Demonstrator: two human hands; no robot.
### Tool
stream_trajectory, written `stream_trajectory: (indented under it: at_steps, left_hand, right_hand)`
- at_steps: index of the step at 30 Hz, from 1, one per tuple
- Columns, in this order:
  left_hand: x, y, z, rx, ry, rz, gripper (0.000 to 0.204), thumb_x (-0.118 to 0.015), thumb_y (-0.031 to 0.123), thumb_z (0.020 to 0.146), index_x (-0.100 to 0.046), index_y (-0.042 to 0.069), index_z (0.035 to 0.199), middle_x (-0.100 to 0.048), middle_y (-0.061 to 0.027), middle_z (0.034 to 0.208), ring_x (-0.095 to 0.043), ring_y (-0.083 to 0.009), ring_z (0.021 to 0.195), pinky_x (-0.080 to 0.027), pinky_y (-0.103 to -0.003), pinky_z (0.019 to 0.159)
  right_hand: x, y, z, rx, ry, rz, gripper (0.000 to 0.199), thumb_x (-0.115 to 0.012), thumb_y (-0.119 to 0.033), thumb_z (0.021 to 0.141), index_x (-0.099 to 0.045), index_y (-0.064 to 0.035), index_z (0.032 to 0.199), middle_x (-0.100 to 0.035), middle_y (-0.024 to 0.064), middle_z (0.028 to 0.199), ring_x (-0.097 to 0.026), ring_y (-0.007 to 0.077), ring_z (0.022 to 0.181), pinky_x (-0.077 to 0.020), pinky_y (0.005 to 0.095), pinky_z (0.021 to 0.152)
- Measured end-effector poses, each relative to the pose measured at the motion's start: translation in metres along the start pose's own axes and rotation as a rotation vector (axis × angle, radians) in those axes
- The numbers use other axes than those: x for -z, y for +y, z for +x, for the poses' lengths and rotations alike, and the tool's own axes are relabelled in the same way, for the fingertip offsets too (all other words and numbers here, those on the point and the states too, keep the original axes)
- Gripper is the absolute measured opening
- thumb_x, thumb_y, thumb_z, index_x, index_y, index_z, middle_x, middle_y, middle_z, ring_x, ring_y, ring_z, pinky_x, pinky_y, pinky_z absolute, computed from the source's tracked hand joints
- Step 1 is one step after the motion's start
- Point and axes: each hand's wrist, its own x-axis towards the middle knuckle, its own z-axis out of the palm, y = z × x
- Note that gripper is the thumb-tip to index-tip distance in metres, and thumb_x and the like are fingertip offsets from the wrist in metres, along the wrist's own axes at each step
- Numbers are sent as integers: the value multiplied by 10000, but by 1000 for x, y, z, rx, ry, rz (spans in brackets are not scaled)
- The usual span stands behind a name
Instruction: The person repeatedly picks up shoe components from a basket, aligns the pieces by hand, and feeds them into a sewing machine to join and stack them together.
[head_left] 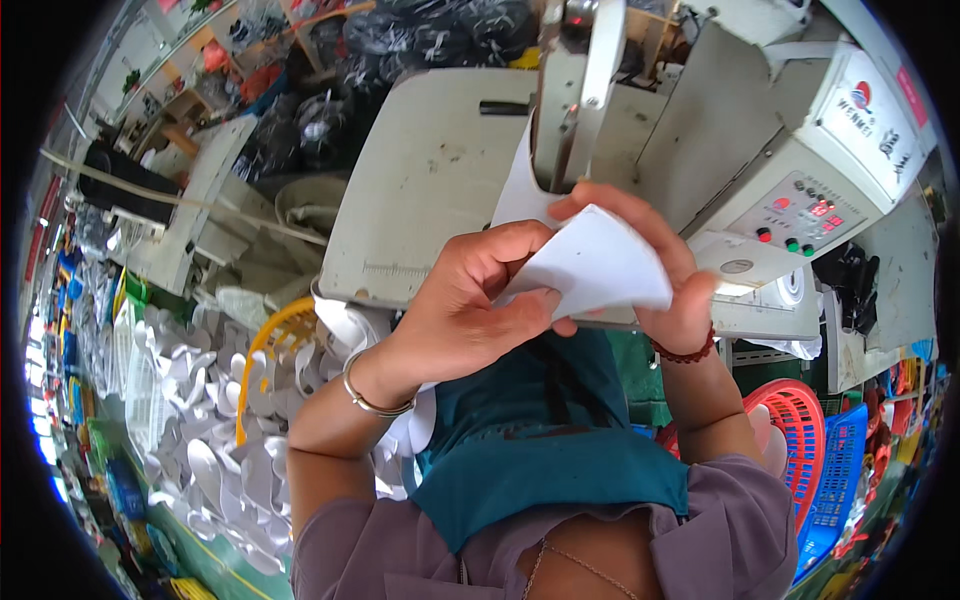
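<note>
A white, curved flat piece (605, 262), smooth and bendable like a shoe part, is held in front of the machine's upright arm (565, 130). My left hand (480, 290) grips its left side, thumb pressed on the face and fingers partly hidden behind. Around the far and right edges curl the fingers of my right hand (685, 290), closed on the same piece. More white material (518, 195) shows beneath the arm's lower end; whether it belongs to the held piece I cannot tell.
The machine's pale table (420, 180) spreads behind my hands, with a control box (800, 210) at right. Below left lies a large heap of white curved pieces (215, 470) by a yellow basket (262, 345). Red (805, 440) and blue (838, 490) baskets stand at lower right.
</note>
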Motion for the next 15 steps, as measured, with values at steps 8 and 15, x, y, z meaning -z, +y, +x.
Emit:
stream_trajectory:
  at_steps: [8,15]
  left_hand:
    - [6,43,42,89,-127,-170,314,-538,14,761,-526,-55,1067,-633,-162,869,-643,-232,633,-548,-318,586]
    - [45,68,80,7,-52,-153,185,-576,100,788,-631,-25,912,-627,-73,713,-577,-111,571,-452,-233,501]
  right_hand:
    - [9,-34,21,-9,77,-250,316,-544,-276,913,-591,12,1035,-607,8,867,-529,55,795,-437,233,724]
    - [39,-53,61,56,84,145,168,-610,-143,861,-626,10,930,-636,27,859,-572,77,780,-449,225,744]
